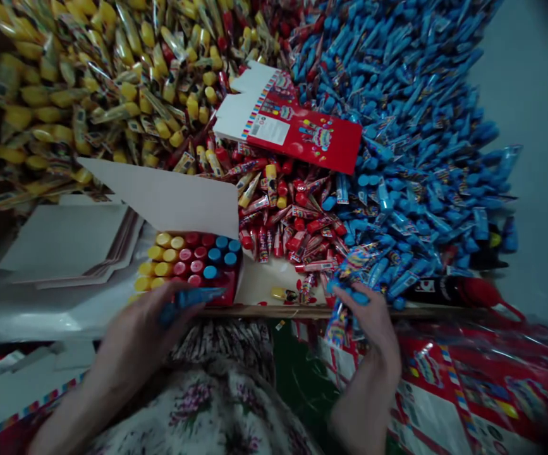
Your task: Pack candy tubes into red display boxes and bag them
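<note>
A few blue-capped tubes (189, 297) are in my left hand (153, 316), its fingers closed round them just in front of an open display box (230, 287). Inside that box, yellow, red and blue caps (196, 265) stand upright in rows, and its white lid flap (183, 199) is raised behind them. Over the table's front edge, my right hand (368, 316) grips several blue tubes in printed wrappers (342, 309). Red tubes (311, 243) lie loose between the two hands, beyond the edge.
Yellow tubes (126, 95) are heaped at the back left, blue tubes (411, 126) at the right. A flattened red carton (297, 126) lies on the pile. White card pieces (69, 243) are stacked left. A dark bottle-like object with a red end (458, 291) lies along the right edge.
</note>
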Action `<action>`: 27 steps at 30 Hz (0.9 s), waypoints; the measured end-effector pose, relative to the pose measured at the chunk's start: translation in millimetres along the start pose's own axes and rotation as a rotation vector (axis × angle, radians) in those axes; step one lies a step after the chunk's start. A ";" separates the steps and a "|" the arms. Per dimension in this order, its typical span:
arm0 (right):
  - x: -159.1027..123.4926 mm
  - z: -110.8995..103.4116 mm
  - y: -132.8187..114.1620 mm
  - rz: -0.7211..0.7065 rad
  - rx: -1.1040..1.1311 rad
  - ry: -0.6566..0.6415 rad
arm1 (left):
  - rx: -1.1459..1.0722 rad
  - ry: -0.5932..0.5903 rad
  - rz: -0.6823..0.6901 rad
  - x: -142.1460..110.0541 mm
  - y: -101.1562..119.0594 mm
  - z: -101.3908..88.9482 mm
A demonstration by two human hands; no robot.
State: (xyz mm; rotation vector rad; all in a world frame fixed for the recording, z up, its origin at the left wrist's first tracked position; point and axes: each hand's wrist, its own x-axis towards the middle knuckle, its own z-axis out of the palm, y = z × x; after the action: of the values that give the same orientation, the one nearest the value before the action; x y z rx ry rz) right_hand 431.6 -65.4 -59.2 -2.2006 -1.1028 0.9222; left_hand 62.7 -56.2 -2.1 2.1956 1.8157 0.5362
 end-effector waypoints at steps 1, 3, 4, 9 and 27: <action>-11.4 10.7 -9.0 -0.040 0.042 -0.211 | 0.033 -0.006 0.047 -6.6 -1.8 8.2; -29.8 39.6 -25.4 -0.099 0.040 -0.595 | 0.125 -0.015 0.149 -14.4 -4.7 23.7; -35.8 55.9 -31.7 -0.144 -0.004 -0.720 | 0.171 -0.016 0.189 -16.0 -5.9 30.3; -36.2 118.2 -40.1 -0.314 -0.260 -0.766 | 0.300 -0.101 0.295 -13.5 -10.5 44.4; -14.7 117.9 -60.4 -0.234 -0.329 -0.983 | 0.259 -0.246 0.546 -14.1 -22.2 41.6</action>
State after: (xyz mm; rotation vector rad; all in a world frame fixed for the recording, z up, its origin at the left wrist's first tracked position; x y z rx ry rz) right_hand 306.8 -28.9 -88.2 -1.7452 -2.0017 1.8962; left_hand 58.4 -63.7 -50.6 2.8002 1.2097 0.1115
